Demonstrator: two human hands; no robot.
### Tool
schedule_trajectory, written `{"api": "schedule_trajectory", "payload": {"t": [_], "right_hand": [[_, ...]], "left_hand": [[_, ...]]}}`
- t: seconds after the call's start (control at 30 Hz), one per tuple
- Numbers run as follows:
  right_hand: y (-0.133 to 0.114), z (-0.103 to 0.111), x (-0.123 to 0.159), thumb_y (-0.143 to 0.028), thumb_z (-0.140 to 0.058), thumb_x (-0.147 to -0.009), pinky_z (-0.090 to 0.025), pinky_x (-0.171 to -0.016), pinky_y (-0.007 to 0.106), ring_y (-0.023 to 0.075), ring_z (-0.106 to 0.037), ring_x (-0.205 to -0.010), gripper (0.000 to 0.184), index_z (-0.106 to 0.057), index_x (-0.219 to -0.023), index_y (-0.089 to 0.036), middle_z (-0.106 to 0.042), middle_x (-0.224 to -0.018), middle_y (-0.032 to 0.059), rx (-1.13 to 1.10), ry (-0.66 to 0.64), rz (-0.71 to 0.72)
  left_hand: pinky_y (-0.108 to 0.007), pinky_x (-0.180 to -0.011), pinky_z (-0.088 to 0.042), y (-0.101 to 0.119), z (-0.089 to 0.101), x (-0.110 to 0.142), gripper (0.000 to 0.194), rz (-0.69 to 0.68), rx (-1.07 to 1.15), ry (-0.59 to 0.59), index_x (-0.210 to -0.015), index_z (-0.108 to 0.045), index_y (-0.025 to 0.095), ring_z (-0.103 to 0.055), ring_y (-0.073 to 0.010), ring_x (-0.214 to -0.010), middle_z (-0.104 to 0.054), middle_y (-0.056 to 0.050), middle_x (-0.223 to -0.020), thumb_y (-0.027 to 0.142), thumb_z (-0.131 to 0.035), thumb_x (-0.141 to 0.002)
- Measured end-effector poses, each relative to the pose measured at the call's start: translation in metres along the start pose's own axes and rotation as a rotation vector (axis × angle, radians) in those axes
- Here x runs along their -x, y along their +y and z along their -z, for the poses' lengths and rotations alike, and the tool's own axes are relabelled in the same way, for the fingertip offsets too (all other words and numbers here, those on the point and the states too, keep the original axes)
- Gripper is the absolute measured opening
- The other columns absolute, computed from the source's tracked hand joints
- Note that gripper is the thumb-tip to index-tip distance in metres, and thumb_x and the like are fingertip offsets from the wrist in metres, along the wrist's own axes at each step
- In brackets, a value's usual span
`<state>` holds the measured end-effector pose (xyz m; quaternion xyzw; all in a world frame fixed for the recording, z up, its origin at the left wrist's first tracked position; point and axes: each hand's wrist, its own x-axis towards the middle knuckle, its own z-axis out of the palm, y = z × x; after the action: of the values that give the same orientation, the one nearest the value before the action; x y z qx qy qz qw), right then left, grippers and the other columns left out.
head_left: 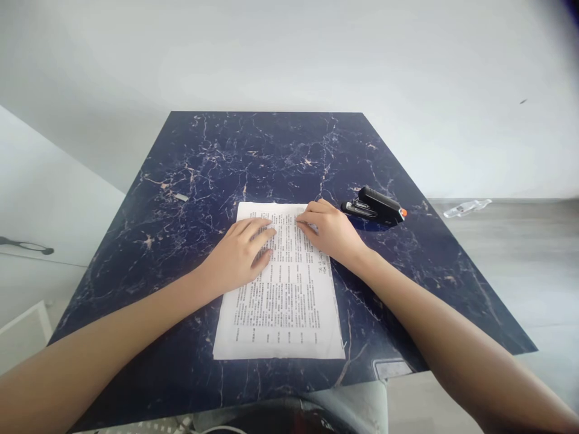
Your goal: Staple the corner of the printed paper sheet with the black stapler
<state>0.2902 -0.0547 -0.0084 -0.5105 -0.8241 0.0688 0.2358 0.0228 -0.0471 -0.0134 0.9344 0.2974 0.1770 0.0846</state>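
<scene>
A printed stack of paper [280, 313] lies flat near the front of the dark blue table, its lines of text running lengthwise. Handwritten marks show along its right margin. My left hand [242, 253] rests on the upper left of the pages, fingers spread and holding nothing. Across from it, my right hand [332, 232] touches the upper right part of the sheet; its fingers are bent, with the thumb a little apart. Just beyond my right hand, a black stapler [377, 207] with an orange tip lies on its side on the tabletop.
The marble-patterned table [271, 157] stands against a white wall. A small pale scrap [181, 197] lies on its left half. A clear plastic piece [467, 208] is on the floor at right. Below the front edge is a grey seat [362, 404].
</scene>
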Motion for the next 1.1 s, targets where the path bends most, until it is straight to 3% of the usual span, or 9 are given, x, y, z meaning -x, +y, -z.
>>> {"api": "schedule_trajectory", "payload": {"t": [0.33, 0.43, 0.57, 0.63, 0.73, 0.8, 0.9, 0.97, 1.1], "right_hand": [[0.001, 0.004, 0.002, -0.021, -0.049, -0.100, -0.052, -0.081, 0.042, 0.0256, -0.059, -0.094, 0.028, -0.078, -0.102, -0.022, -0.068, -0.096, 0.0095, -0.040, 0.017, 0.012], [0.003, 0.025, 0.004, -0.021, -0.052, -0.100, -0.051, -0.088, 0.048, 0.0280, -0.060, -0.098, 0.028, -0.078, -0.108, -0.025, -0.070, -0.103, 0.0099, 0.003, 0.112, 0.015], [0.022, 0.064, 0.011, -0.032, -0.058, -0.098, -0.050, -0.093, 0.055, 0.0316, -0.063, -0.100, 0.021, -0.078, -0.103, -0.028, -0.073, -0.103, 0.0099, 0.074, 0.295, -0.215], [0.038, 0.079, 0.018, -0.045, -0.065, -0.095, -0.052, -0.090, 0.054, 0.0326, -0.065, -0.099, 0.023, -0.077, -0.101, -0.026, -0.073, -0.103, 0.0104, 0.080, 0.258, -0.334], [0.064, 0.093, 0.028, -0.055, -0.076, -0.083, -0.054, -0.086, 0.051, 0.0339, -0.066, -0.102, 0.045, -0.072, -0.115, -0.024, -0.072, -0.115, 0.0125, 0.075, 0.147, -0.400], [0.077, 0.097, 0.033, -0.052, -0.079, -0.079, -0.055, -0.083, 0.048, 0.0340, -0.068, -0.100, 0.052, -0.069, -0.122, -0.023, -0.073, -0.117, 0.0131, 0.087, 0.037, -0.411], [0.083, 0.098, 0.035, -0.036, -0.074, -0.082, -0.054, -0.074, 0.045, 0.0320, -0.071, -0.085, 0.039, -0.071, -0.118, -0.023, -0.076, -0.098, 0.0107, 0.115, -0.089, -0.474], [0.075, 0.094, 0.032, -0.030, -0.069, -0.084, -0.055, -0.073, 0.045, 0.0316, -0.071, -0.082, 0.032, -0.073, -0.114, -0.022, -0.077, -0.091, 0.0099, 0.106, 0.001, -0.512], [0.032, 0.073, 0.021, -0.031, -0.067, -0.088, -0.060, -0.086, 0.053, 0.0341, -0.074, -0.102, 0.042, -0.067, -0.129, -0.021, -0.077, -0.113, 0.0126, -0.094, 0.354, -0.431]], "left_hand": [[-0.059, -0.114, -0.046, 0.000, 0.000, 0.001, 0.036, 0.002, 0.016, 0.006, -0.137, -0.060, 0.018, -0.054, -0.0351, -0.136, -0.058, -0.016, -0.146, 0.024, -0.054, -0.102], [-0.059, -0.114, -0.046, -0.001, -0.001, 0.001, 0.036, 0.001, 0.020, 0.006, -0.137, -0.060, 0.019, -0.053, -0.0351, -0.136, -0.058, -0.015, -0.145, 0.026, -0.054, -0.103], [-0.062, -0.118, -0.040, -0.001, 0.001, 0.002, 0.035, 0.032, -0.015, 0.017, -0.137, -0.063, 0.021, -0.051, -0.0353, -0.139, -0.058, -0.014, -0.146, 0.029, -0.050, -0.105], [-0.067, -0.120, -0.035, 0.000, 0.003, 0.003, 0.038, 0.070, -0.053, 0.008, -0.140, -0.062, 0.022, -0.048, -0.0375, -0.142, -0.056, -0.014, -0.149, 0.034, -0.049, -0.106], [-0.073, -0.119, -0.030, 0.000, 0.005, 0.006, 0.050, 0.094, -0.065, -0.040, -0.149, -0.057, 0.022, -0.043, -0.0415, -0.147, -0.051, -0.017, -0.156, 0.045, -0.052, -0.104], [-0.075, -0.119, -0.028, -0.001, 0.005, 0.006, 0.059, 0.088, -0.047, -0.063, -0.154, -0.052, 0.022, -0.040, -0.0430, -0.149, -0.046, -0.017, -0.161, 0.050, -0.055, -0.102], [-0.074, -0.122, -0.024, -0.002, 0.002, 0.005, 0.065, 0.104, -0.036, -0.063, -0.158, -0.047, 0.025, -0.035, -0.0427, -0.153, -0.041, -0.017, -0.165, 0.053, -0.057, -0.101], [-0.072, -0.123, -0.023, -0.001, -0.002, 0.003, 0.066, 0.140, -0.038, -0.047, -0.159, -0.046, 0.026, -0.034, -0.0421, -0.154, -0.040, -0.017, -0.166, 0.055, -0.057, -0.101], [-0.074, -0.122, -0.020, -0.003, -0.007, -0.002, 0.070, 0.179, 0.002, -0.032, -0.158, -0.046, 0.024, -0.033, -0.0428, -0.155, -0.040, -0.018, -0.166, 0.060, -0.058, -0.099]]}}
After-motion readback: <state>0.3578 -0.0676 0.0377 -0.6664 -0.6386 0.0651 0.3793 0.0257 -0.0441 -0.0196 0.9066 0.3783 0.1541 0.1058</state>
